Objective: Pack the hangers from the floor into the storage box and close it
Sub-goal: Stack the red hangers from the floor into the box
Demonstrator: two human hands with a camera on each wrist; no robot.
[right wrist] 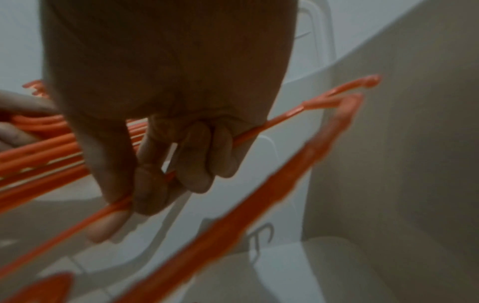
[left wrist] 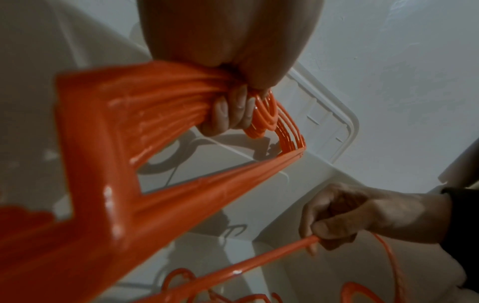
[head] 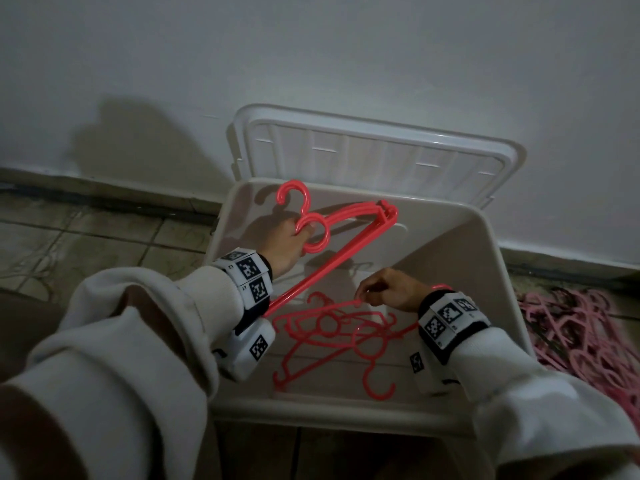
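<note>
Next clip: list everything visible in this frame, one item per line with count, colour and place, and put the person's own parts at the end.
storage box: one, white, open, on the floor against the wall.
lid: one, white, upright behind the box, against the wall.
hanger bundle: several stacked, exact count unclear, red, held over the box.
single hanger: one, red, low inside the box, its thin bar pinched.
loose hangers: a few tangled, red, on the box bottom.
hanger pile: many, pink and dark, on the floor right of the box.
floor: tiled, brownish.
wall: white, behind the box.
wrist bands: one per wrist, white with black-and-white markers.
sleeves: two, cream.
left hand: grips the bundle near the hooks.
right hand: pinches the single hanger.
</note>
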